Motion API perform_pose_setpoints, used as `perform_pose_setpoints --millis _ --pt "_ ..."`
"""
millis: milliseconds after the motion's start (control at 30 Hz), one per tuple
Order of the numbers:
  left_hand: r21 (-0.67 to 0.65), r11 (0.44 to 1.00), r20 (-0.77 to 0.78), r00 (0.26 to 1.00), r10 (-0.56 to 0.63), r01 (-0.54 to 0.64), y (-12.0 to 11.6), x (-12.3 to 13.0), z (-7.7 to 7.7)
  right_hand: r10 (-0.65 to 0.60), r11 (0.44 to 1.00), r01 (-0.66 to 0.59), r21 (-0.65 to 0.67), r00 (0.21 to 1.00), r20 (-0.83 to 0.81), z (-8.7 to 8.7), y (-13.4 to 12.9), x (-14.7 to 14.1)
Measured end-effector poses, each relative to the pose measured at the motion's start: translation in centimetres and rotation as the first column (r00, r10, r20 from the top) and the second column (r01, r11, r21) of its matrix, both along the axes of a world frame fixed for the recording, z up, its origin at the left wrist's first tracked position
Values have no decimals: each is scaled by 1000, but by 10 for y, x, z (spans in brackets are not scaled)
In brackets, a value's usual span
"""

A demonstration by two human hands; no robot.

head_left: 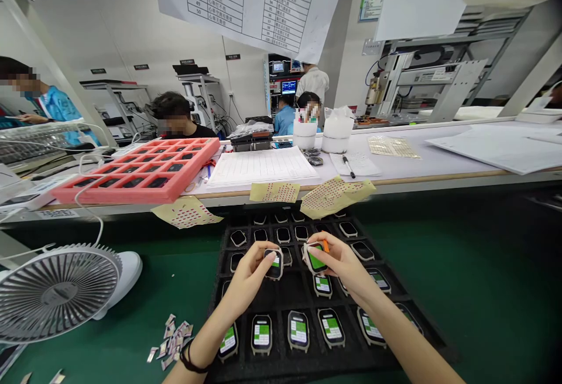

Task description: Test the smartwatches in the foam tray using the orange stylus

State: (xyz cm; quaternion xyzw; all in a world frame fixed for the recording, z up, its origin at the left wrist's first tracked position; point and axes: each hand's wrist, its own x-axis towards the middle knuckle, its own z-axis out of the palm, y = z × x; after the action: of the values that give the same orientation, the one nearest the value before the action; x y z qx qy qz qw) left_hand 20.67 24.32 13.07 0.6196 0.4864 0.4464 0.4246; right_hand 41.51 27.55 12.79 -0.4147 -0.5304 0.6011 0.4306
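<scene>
Between the thumb and fingers of my left hand point(258, 264) is a smartwatch case point(274, 264) without a strap, its screen partly lit. A second watch case point(315, 259), its screen showing green, is gripped by my right hand point(333, 258). Something small and orange point(325, 246) shows at the right hand's fingers; I cannot tell what it is. Both hands are above a black foam tray point(281, 302) with rows of compartments. Several watch cases point(298, 330) lie in it, the near ones lit green and white, the far ones dark.
A grey fan point(61, 293) stands at left, with small paper scraps point(173, 340) on the green mat. On the shelf are a pink foam tray point(132, 176), paper sheets point(263, 166) and a pen point(348, 166). Yellow sticker sheets point(336, 195) hang from its edge. Several people are beyond.
</scene>
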Motion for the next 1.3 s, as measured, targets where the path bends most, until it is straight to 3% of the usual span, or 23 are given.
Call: perform_pose_setpoints --millis 133,200,267,367,533,667,767,867,1033,1100,1300 --pt "46 993 -44 994 -105 107 -5 1 -2 47 999 -47 10 999 -24 4 -2 -1" --pt "132 983 -110 987 -116 131 -10 3 -3 88 996 -87 31 996 -17 6 -6 -2" --pt "282 952 -195 979 -66 121 -14 6 -3 106 993 -107 59 994 16 7 -9 -4" --pt "492 857 -364 930 44 152 -17 8 -4 116 987 -123 107 990 75 6 -17 -9" --pt "595 757 -599 777 193 271 -15 9 -10 150 961 -192 199 966 209 2 -32 -15" --pt "667 692 -625 713 318 277 -16 11 -9 142 946 -211 245 952 272 0 -36 -17" --pt "688 677 -597 733 325 261 -16 10 -5 156 950 -209 232 962 226 -2 -31 -18" --pt "686 697 -528 802 279 208 -17 8 -1 261 957 -264 118 965 36 -1 -23 -18" --pt "693 708 -369 910 189 134 -20 9 8 459 882 -471 7 855 -242 1 -19 -15" --pt "682 718 -358 920 161 140 -21 10 10 465 876 -482 7 840 -280 1 -19 -14" --pt "675 711 -425 892 153 199 -20 10 8 366 925 -381 -12 896 -253 2 -24 -9"
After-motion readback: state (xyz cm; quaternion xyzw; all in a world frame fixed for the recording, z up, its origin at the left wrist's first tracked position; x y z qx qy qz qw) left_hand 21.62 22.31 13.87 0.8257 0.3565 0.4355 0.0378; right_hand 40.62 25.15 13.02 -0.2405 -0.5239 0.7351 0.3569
